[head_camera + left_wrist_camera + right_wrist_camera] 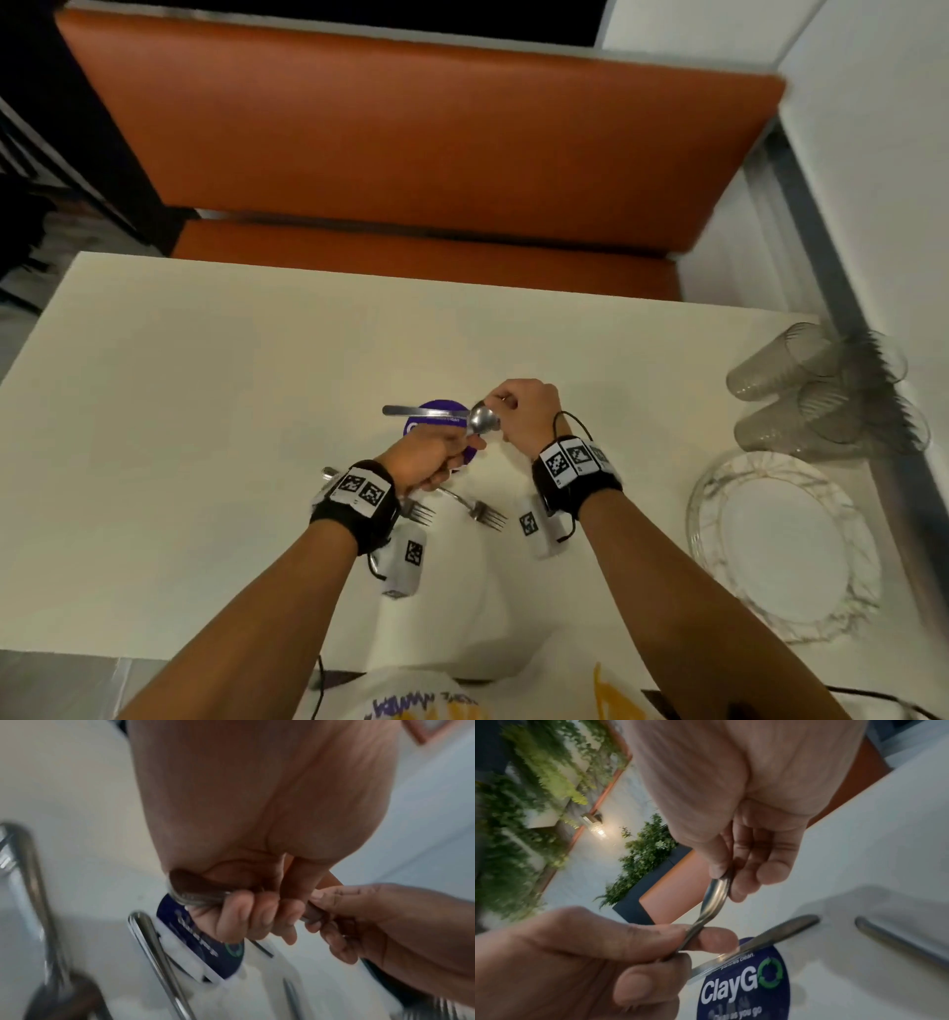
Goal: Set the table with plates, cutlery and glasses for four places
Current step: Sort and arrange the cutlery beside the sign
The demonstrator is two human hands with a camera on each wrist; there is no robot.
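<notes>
Above the middle of the cream table (205,411), both hands hold one metal spoon (482,420); it may be more than one nested together. My left hand (452,452) curls round the handle (197,898). My right hand (500,406) pinches the bowl (714,898) between thumb and fingers. In the right wrist view, the left hand (698,935) grips just below the right hand (727,882). A table knife (418,411) lies across a round purple sticker (429,426) under the hands. Two forks (485,514) (418,510) lie nearer me.
Several clear ribbed glasses (801,370) lie on their sides at the table's right edge. A stack of clear glass plates (719,493) sits in front of them. An orange bench (411,154) runs along the far side. More cutlery handles (898,939) lie by the sticker (744,983).
</notes>
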